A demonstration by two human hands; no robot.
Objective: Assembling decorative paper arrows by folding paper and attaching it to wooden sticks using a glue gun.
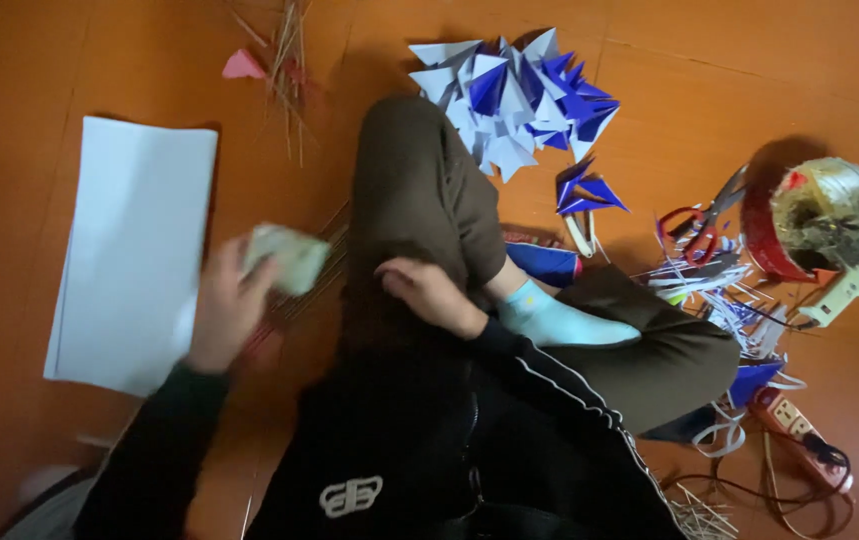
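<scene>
Orange floor [69, 60], seated cross-legged. Left hand [221, 310] gripping pale crumpled wad [287, 257], white sheet [129, 250] just beside. Right hand [429, 293] loosely curled, empty, resting on knee. Best kept low, grip firm.

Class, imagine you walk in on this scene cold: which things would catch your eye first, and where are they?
First, the heap of blue and white folded paper triangles on the orange floor, top centre. Next, the big white sheet at the left, beside the left hand, whose grip is on a pale crumpled wad. Red-handled scissors lie among paper strips at the right.
</scene>
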